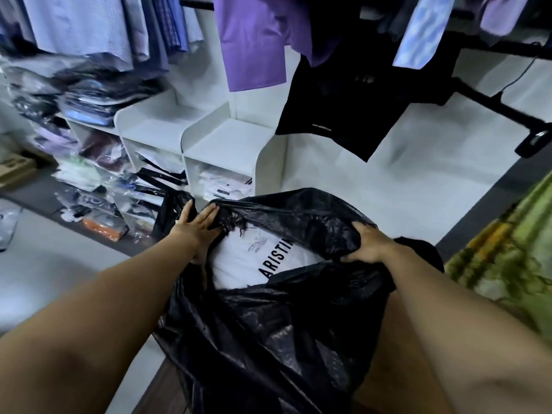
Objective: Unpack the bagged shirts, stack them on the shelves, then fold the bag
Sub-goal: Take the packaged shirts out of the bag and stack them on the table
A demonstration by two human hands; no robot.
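Note:
A large black plastic bag (283, 324) fills the lower middle of the head view, its mouth pulled wide. Inside lies a white packaged shirt (263, 258) with black lettering on its wrapper. My left hand (197, 227) grips the bag's torn rim on the left side of the opening. My right hand (369, 245) clutches a bunched fold of the bag on the right side. White shelves (230, 144) stand just behind the bag; their top compartments are bare, and a lower one holds packaged shirts (224, 182).
Stacks of wrapped shirts (89, 97) crowd the shelves and floor at the left. Purple (254, 40), black (358, 94) and pale blue shirts hang from a dark rail overhead. A green patterned cloth (513, 249) lies at the right.

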